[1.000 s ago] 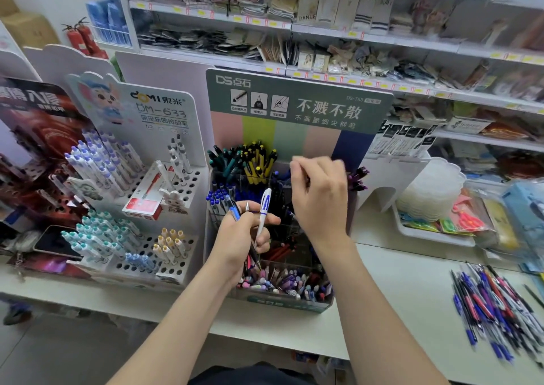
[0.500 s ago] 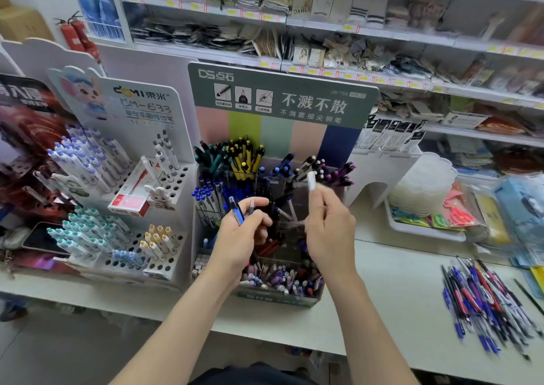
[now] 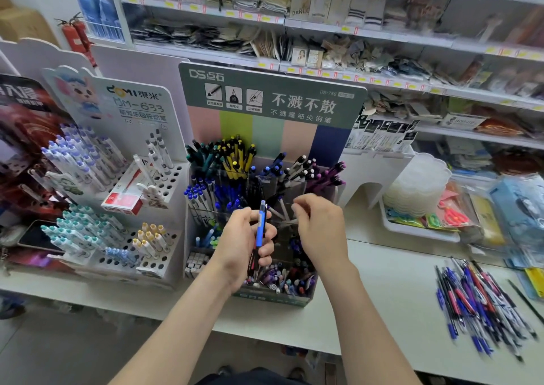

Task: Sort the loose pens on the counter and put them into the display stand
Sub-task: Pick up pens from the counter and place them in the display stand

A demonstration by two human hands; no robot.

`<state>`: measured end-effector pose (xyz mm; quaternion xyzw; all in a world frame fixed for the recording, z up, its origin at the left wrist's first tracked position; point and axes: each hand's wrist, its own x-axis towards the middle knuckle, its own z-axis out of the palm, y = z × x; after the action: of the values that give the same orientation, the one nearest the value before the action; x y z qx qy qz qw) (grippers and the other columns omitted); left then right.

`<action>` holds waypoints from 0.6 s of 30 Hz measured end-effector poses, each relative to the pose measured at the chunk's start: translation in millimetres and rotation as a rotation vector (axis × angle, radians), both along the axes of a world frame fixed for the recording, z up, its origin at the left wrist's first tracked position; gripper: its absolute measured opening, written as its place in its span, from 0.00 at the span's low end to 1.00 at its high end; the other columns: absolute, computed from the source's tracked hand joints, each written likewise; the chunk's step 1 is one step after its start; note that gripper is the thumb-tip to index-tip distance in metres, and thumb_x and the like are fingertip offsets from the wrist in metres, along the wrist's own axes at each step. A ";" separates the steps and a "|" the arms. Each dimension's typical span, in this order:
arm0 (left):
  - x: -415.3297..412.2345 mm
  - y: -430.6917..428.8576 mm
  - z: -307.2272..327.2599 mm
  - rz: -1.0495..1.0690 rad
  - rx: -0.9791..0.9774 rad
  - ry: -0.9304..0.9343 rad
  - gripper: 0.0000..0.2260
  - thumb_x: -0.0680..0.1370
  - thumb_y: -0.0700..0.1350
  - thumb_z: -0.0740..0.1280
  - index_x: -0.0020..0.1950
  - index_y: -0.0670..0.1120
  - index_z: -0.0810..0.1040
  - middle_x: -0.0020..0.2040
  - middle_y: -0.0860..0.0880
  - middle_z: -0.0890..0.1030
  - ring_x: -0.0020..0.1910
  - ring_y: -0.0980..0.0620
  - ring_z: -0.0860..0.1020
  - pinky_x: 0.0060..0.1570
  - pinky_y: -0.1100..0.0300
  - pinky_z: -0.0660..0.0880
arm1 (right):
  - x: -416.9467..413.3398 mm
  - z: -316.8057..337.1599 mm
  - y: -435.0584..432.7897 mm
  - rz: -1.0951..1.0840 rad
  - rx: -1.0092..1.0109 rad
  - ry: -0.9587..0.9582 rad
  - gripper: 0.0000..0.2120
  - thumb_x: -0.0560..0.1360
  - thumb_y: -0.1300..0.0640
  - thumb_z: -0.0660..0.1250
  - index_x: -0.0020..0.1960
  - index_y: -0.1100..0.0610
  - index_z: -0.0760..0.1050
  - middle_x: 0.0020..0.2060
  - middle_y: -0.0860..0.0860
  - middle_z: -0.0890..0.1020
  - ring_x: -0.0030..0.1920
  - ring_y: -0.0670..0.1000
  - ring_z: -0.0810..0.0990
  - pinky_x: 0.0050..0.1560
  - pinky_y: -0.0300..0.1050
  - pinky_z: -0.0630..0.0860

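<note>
The pen display stand (image 3: 297, 137) has a green header and clear tiered compartments packed with yellow, blue, black and purple pens. My left hand (image 3: 240, 246) grips a blue pen (image 3: 260, 231) upright in front of the stand's middle tier. My right hand (image 3: 321, 228) hovers just right of it with curled fingers. Its blurred fingertips are close to the white pens (image 3: 281, 206) standing in a middle compartment, and I cannot see whether they pinch one. A pile of loose pens (image 3: 477, 302), blue, red and black, lies on the white counter (image 3: 382, 290) at the right.
A white stand (image 3: 164, 184) with holes holds capped pens and a red box to the left. A phone (image 3: 38, 237) lies at the far left. Behind right, a white tray (image 3: 418, 231) carries stacked clear containers and scissors. Shop shelves fill the back.
My right hand took a white pen from my left hand, carried it to the stand, and the pen no longer shows in it. My left hand now holds only the blue pen, raised upright.
</note>
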<state>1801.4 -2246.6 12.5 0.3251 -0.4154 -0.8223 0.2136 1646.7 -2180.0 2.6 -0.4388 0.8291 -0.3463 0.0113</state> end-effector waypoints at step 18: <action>-35.6 9.0 1.3 0.143 -0.402 -0.147 0.09 0.86 0.40 0.62 0.63 0.48 0.80 0.51 0.42 0.85 0.49 0.47 0.84 0.60 0.42 0.83 | -1.3 19.5 31.4 -0.278 -0.729 -0.576 0.10 0.89 0.52 0.54 0.63 0.51 0.74 0.37 0.53 0.85 0.40 0.53 0.84 0.46 0.50 0.80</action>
<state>1765.8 -2237.6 13.8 0.3636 -0.5612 -0.6798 0.3010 1645.4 -2148.6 22.1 -0.1853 0.6677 -0.7199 0.0396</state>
